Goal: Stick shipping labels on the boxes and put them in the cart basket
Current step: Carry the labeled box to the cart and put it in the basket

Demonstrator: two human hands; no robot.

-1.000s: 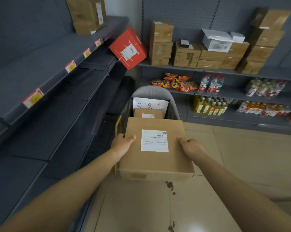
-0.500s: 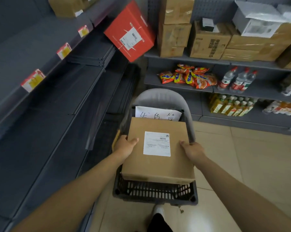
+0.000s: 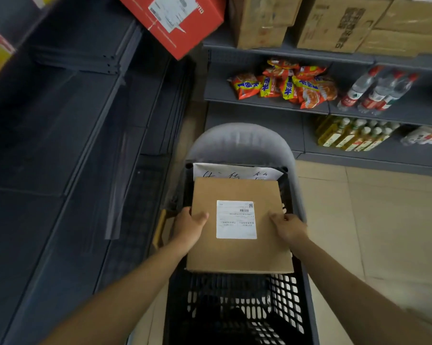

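1. The cardboard box (image 3: 239, 227) is held level over the black mesh cart basket (image 3: 290, 307), label side up, which looks like the way to lower it in flat.
2. The left hand (image 3: 188, 226) grips the box's left edge, thumb on top and the other fingers hidden underneath.
3. The right hand (image 3: 288, 226) grips the right edge the same way; holding opposite sides keeps the box balanced.
4. The white shipping label (image 3: 236, 219) sits centred on top, already stuck down. It shows a barcode and a QR code; the text is too small to read.
5. A handwritten paper sign (image 3: 237, 171) stands at the basket's far end, its characters half hidden by the box.
6. A red box (image 3: 182, 23) on the shelf also carries a label.
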